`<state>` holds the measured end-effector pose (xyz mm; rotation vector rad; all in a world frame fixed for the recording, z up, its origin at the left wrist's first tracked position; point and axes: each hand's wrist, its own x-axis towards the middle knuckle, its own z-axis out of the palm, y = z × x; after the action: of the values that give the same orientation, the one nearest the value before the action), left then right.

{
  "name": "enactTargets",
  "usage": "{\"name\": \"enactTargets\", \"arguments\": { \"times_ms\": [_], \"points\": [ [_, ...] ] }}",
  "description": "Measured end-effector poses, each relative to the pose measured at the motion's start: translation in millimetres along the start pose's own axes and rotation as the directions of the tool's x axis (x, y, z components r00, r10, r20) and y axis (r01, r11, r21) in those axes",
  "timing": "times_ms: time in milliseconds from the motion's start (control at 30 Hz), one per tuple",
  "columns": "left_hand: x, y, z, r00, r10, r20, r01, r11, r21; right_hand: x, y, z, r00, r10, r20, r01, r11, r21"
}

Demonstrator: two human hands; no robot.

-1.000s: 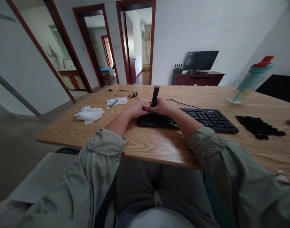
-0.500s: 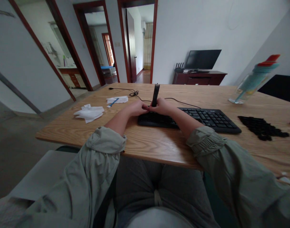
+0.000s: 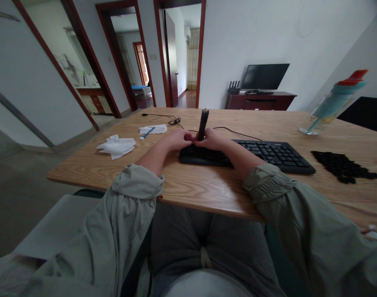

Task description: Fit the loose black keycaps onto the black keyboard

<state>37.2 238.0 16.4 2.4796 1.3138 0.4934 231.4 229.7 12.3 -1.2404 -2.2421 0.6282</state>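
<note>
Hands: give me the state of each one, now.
Left hand: fingers curled at the base of the black tool; grip cannot be told.
Right hand: closed around the tool, held upright over the keyboard.

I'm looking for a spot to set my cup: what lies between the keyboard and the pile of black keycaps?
Only bare wooden table lies between keyboard and pile of black keycaps in the head view.

White tissues (image 3: 116, 146), a teal bottle (image 3: 333, 103), loose black keycaps (image 3: 343, 166) and a monitor (image 3: 264, 77) beyond the wooden table (image 3: 207, 185)

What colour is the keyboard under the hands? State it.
Black keyboard, clearest in the head view.
</note>
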Motion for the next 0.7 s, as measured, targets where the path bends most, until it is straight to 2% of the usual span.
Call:
{"name": "enactTargets", "arguments": {
  "times_ms": [300,500,700],
  "points": [
    [-3,4,0,0.997,-0.023,0.072,0.024,0.999,-0.021,-3,2,1,1.000,-0.022,-0.019,0.023,0.999,0.029],
    [-3,7,-1,0.994,-0.053,0.093,0.054,0.999,-0.009,-2,3,3,0.979,0.005,-0.203,0.002,1.000,0.031],
    [-4,11,1,0.994,-0.067,0.087,0.069,0.997,-0.016,-7,6,-1,0.971,0.025,-0.239,-0.013,0.999,0.052]
  ]
}}
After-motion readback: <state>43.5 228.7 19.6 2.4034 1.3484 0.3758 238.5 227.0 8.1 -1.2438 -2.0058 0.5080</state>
